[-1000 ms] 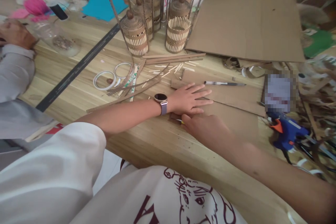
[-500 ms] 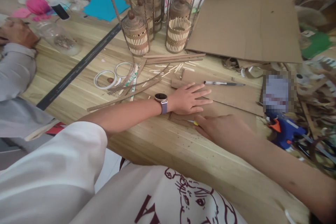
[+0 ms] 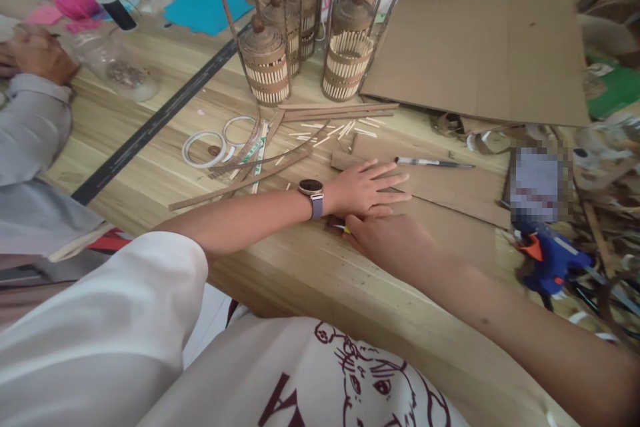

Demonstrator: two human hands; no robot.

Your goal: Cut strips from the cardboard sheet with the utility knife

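My left hand [image 3: 367,188], a watch on its wrist, lies flat with fingers spread on a brown cardboard sheet [image 3: 450,190] on the wooden table [image 3: 280,260]. Just in front of it, my right hand [image 3: 393,240] is closed round a small tool with a yellow tip [image 3: 345,229], probably a craft knife, whose point rests at the cardboard's left edge. Most of the tool is hidden in my fingers. A pen [image 3: 433,162] lies on the cardboard beyond my left fingertips.
Woven bamboo lanterns [image 3: 267,67] in stick frames stand at the back, beside a large cardboard sheet [image 3: 480,47]. Tape rolls [image 3: 203,149], sticks and strips lie at the left. A blue glue gun [image 3: 550,260] lies at right. Another person's sleeve [image 3: 30,140] rests at far left.
My right hand slid right along the cardboard's edge, then came back left to just below my left hand. My left hand stayed pressed flat.
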